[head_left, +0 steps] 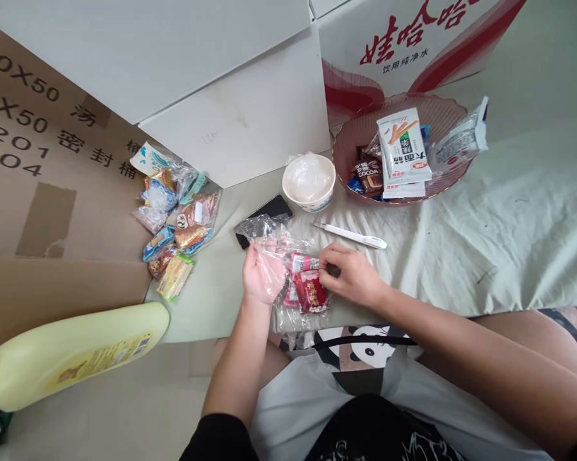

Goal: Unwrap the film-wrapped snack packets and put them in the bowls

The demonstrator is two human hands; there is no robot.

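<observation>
My left hand (265,272), palm turned up, has its fingers in the folds of a clear plastic bag (288,240) and holds it; the film partly covers them. Within the bag lie a red snack packet (311,291) with gold lettering and a pink packet (303,262). My right hand (350,274) is closed, its fingertips at the right edge of the red packet, gripping it. A dark phone (271,210) lies partly under the bag. Beyond my right hand is a white utility knife (353,235).
A white bowl (310,202) lined with plastic stands behind the phone. A pink glass bowl (348,137) holds several snack packets. More bagged snacks (192,224) are heaped at left beside a cardboard box (100,211). A yellow bottle (86,346) is at lower left; white boxes (250,115) stand behind.
</observation>
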